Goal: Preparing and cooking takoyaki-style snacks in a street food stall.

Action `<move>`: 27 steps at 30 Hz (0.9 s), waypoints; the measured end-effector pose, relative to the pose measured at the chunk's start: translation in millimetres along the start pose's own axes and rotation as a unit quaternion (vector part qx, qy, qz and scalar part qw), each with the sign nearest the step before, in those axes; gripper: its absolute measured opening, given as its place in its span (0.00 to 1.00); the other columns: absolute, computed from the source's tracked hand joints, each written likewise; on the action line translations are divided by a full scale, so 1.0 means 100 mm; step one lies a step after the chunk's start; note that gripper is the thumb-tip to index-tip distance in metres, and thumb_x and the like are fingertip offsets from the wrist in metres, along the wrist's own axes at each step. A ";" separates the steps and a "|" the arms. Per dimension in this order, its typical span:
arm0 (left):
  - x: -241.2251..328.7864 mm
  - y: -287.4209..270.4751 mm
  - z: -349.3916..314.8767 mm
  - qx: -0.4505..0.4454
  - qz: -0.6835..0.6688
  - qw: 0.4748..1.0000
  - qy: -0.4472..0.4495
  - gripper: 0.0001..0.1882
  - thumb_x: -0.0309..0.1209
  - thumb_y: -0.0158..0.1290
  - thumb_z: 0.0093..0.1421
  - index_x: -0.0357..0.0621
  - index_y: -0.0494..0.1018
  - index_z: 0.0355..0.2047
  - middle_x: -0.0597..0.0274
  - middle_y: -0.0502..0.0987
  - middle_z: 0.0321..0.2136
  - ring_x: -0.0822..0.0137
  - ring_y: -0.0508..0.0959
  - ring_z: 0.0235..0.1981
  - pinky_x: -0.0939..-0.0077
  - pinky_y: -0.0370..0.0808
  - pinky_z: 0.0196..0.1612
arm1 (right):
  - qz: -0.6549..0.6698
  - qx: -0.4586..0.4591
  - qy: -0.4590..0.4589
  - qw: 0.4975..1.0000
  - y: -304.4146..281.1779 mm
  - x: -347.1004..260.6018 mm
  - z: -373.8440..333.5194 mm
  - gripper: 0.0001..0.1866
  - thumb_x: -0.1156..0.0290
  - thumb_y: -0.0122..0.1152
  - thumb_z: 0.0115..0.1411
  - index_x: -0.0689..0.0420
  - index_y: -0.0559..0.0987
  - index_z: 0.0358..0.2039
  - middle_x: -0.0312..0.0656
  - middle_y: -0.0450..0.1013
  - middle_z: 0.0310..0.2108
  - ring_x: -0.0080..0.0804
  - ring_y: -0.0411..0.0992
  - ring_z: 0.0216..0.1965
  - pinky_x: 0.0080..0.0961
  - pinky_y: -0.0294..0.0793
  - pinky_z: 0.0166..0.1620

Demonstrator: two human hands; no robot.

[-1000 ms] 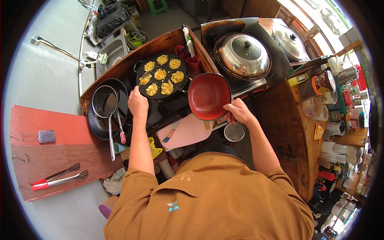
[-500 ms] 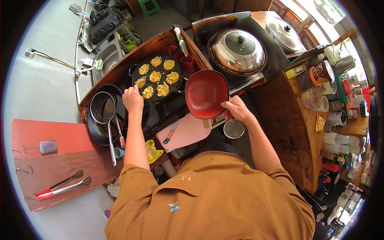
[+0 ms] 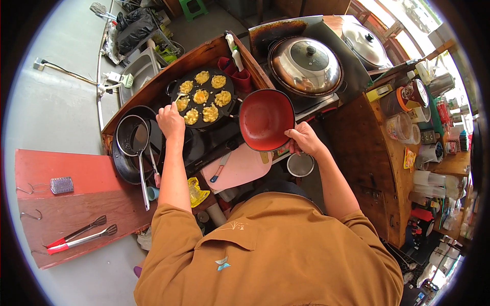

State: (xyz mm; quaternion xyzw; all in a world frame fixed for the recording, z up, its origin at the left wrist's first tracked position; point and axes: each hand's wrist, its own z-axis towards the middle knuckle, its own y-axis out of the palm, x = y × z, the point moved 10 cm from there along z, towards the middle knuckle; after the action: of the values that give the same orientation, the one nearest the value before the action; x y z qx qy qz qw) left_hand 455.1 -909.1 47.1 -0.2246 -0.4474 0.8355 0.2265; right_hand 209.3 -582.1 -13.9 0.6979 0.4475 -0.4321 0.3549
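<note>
My left hand point(image 3: 171, 121) is closed on the handle of a small spoon point(image 3: 179, 96). Its tip rests by a yellow portion at the left side of a round black multi-well pan point(image 3: 211, 88). Lumpy yellow batter portions point(image 3: 223, 98) fill the pan's wells; the middle one carries an orange bit. With my right hand point(image 3: 303, 138) I grip the near right rim of a red bowl point(image 3: 266, 120), dark on the outside. The bowl is tilted toward me just right of the pan, and only thin smears show inside it.
A large lidded pot point(image 3: 306, 66) stands behind the bowl. Nearer me lie a pink cutting board point(image 3: 240, 166) and a knife point(image 3: 219, 168). A saucepan point(image 3: 132, 135) sits in a frying pan at left. Tongs point(image 3: 84, 237) hang on a red-brown board. A wooden cabinet point(image 3: 357, 163) stands at right.
The spoon's tip has shifted slightly up from the left well, and more of the spoon shows. The bowl stays nearly in place; the whole view has drifted a little.
</note>
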 end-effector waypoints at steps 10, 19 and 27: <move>0.12 -0.08 -0.13 0.010 -0.016 1.000 0.001 0.14 0.25 0.52 0.56 0.43 0.81 0.42 0.63 0.79 0.32 0.58 0.75 0.39 0.63 0.71 0.42 | 0.003 0.007 -0.003 1.000 -0.03 0.02 -0.03 0.19 0.70 0.55 0.63 0.69 0.79 0.18 0.46 0.76 0.15 0.23 0.70 0.10 0.20 0.67 0.12; 0.10 -0.17 -0.30 0.014 -0.019 1.000 -0.010 0.14 0.23 0.53 0.54 0.43 0.81 0.41 0.63 0.79 0.32 0.59 0.75 0.38 0.62 0.70 0.42 | -0.001 0.006 -0.010 1.000 -0.04 0.05 -0.02 0.19 0.70 0.55 0.63 0.69 0.80 0.18 0.45 0.76 0.15 0.23 0.71 0.11 0.19 0.67 0.12; -0.08 -0.43 -0.43 0.026 -0.158 0.972 -0.172 0.13 0.22 0.50 0.59 0.36 0.80 0.43 0.49 0.82 0.32 0.48 0.81 0.35 0.56 0.78 0.43 | -0.006 0.014 -0.010 1.000 -0.05 0.02 -0.03 0.20 0.70 0.55 0.63 0.68 0.79 0.18 0.45 0.76 0.15 0.23 0.70 0.10 0.19 0.67 0.12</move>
State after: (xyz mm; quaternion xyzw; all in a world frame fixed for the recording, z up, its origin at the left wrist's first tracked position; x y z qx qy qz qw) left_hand 494.3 -864.9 63.6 0.0019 -0.4875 0.8267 0.2809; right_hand 206.2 -577.2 -15.1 0.6952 0.4423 -0.4477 0.3473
